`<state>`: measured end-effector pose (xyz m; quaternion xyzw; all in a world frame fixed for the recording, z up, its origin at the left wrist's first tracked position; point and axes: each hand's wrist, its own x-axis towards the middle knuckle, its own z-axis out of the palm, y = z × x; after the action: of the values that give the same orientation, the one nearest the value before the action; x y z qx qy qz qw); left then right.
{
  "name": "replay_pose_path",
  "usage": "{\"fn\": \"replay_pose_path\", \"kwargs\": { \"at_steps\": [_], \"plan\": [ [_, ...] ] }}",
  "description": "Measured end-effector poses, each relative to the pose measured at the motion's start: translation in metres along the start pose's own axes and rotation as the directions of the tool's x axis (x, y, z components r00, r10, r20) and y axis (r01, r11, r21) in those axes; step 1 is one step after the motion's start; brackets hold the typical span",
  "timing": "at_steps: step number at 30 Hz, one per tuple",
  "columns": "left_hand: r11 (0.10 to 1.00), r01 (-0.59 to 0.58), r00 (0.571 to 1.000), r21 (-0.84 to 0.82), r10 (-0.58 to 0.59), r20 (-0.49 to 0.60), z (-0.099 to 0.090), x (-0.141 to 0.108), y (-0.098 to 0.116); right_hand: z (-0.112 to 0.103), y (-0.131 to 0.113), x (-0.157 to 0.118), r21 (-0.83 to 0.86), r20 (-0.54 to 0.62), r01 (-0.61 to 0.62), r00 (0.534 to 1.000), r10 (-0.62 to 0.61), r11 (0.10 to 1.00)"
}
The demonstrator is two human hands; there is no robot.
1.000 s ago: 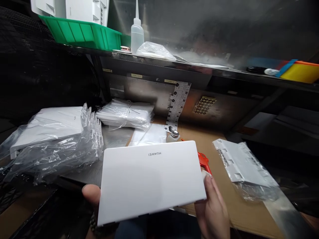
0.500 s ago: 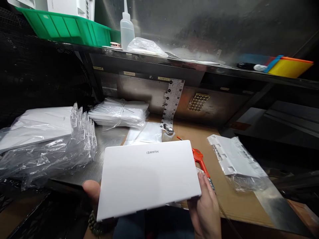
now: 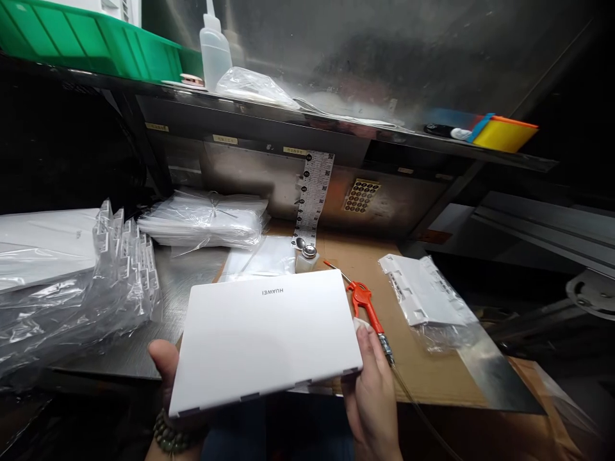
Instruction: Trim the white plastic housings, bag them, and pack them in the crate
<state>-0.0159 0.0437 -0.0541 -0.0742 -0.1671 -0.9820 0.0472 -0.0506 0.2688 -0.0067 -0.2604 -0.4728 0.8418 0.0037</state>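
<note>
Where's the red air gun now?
Head view, right of centre: the red air gun lies on the cardboard, beyond the right hand, between the white panel and the bagged part.

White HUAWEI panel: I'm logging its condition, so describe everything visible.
The white panel is rectangular, smooth, plastic-looking, with upside-down HUAWEI lettering near its far edge and darker patches along the near one. The left hand and right hand hold it aslant by opposite sides in the foreground; its underside is hidden.

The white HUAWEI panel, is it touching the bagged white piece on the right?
Apart. The head view shows brown cardboard and the red tool between the HUAWEI panel and the bagged piece.
</note>
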Motion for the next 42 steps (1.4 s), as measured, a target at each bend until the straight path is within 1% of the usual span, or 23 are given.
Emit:
{"fn": "replay_pose_path", "kwargs": {
  "at_steps": [2,4,6,7,8,9,10,12,14,15,17,18,20,23,28,32,34,36,37,39,40,41,42],
  "plan": [
    [0.991,0.0,0.998,0.134,0.008,-0.06,0.003,0.003,0.009,-0.004,0.003,0.004,0.008,0.013,0.006,1.0,-0.006,1.0],
    [0.939,0.14,0.976,0.315,-0.078,-0.203,-0.001,0.005,0.022,-0.01,0.007,0.012,-0.022,0.061,0.069,0.996,-0.067,0.997],
    [0.806,0.344,0.9,0.481,-0.138,-0.413,-0.005,0.007,0.034,-0.018,0.01,0.022,-0.097,0.145,0.192,0.974,-0.177,0.977],
    [0.726,0.408,0.865,0.554,-0.114,-0.488,-0.005,0.007,0.039,-0.022,0.011,0.028,-0.144,0.184,0.275,0.951,-0.247,0.951],
    [0.643,0.426,0.854,0.636,-0.053,-0.518,-0.003,0.007,0.041,-0.025,0.011,0.034,-0.192,0.212,0.366,0.922,-0.325,0.911],
    [0.558,0.4,0.868,0.727,0.026,-0.497,0.001,0.006,0.043,-0.027,0.01,0.039,-0.235,0.226,0.454,0.885,-0.407,0.859],
    [0.469,0.336,0.9,0.817,0.097,-0.426,0.007,0.005,0.044,-0.029,0.007,0.043,-0.267,0.225,0.528,0.847,-0.481,0.806],
    [0.272,0.182,0.961,0.945,0.153,-0.229,0.02,0.003,0.044,-0.03,0.0,0.049,-0.263,0.205,0.593,0.805,-0.557,0.761],
    [0.095,0.006,0.997,0.995,0.077,-0.014,0.032,0.005,0.046,-0.028,-0.008,0.049,-0.168,0.22,0.526,0.844,-0.489,0.834],
    [0.041,-0.084,0.996,0.996,0.018,0.083,0.036,0.007,0.046,-0.027,-0.011,0.047,-0.113,0.253,0.452,0.874,-0.415,0.885],
    [0.002,-0.247,0.966,0.969,-0.081,0.247,0.039,0.013,0.048,-0.023,-0.016,0.043,-0.032,0.341,0.297,0.901,-0.269,0.954],
    [0.012,-0.3,0.947,0.954,-0.118,0.299,0.039,0.015,0.048,-0.021,-0.017,0.041,-0.007,0.369,0.245,0.902,-0.225,0.969],
    [0.061,-0.331,0.928,0.942,-0.159,0.337,0.038,0.02,0.047,-0.017,-0.018,0.038,0.043,0.374,0.202,0.905,-0.203,0.978],
    [0.133,-0.34,0.91,0.931,-0.202,0.361,0.037,0.022,0.044,-0.016,-0.016,0.037,0.098,0.309,0.199,0.926,-0.22,0.975],
    [0.233,-0.325,0.906,0.916,-0.199,0.373,0.041,0.023,0.042,-0.019,-0.013,0.043,0.147,0.242,0.143,0.954,-0.176,0.979],
    [0.257,-0.325,0.898,0.91,-0.217,0.382,0.04,0.023,0.046,-0.016,-0.013,0.042,0.202,0.198,0.133,0.965,-0.173,0.97],
    [0.226,-0.334,0.91,0.915,-0.174,0.376,0.036,0.021,0.042,-0.013,-0.015,0.039,0.252,0.178,0.191,0.954,-0.239,0.949],
    [0.245,-0.307,0.948,0.92,-0.008,0.318,0.03,0.019,0.03,-0.009,-0.017,0.034,0.304,0.176,0.273,0.925,-0.335,0.913],
    [0.315,-0.294,0.956,0.902,0.106,0.274,0.027,0.018,0.021,-0.007,-0.017,0.032,0.324,0.186,0.307,0.907,-0.379,0.895],
    [0.596,-0.288,0.952,0.75,0.266,0.154,0.021,0.017,0.003,-0.003,-0.016,0.026,0.352,0.237,0.342,0.868,-0.436,0.872],
    [0.751,-0.278,0.957,0.599,0.273,0.101,0.019,0.018,-0.004,0.0,-0.015,0.023,0.358,0.273,0.349,0.848,-0.455,0.866],
    [0.875,-0.236,0.971,0.423,0.23,0.066,0.017,0.019,-0.008,0.001,-0.013,0.021,0.362,0.307,0.359,0.825,-0.474,0.86],
    [0.952,-0.157,0.988,0.263,0.148,0.055,0.016,0.022,-0.01,0.003,-0.011,0.02,0.363,0.339,0.371,0.802,-0.492,0.855]
  ]
}}
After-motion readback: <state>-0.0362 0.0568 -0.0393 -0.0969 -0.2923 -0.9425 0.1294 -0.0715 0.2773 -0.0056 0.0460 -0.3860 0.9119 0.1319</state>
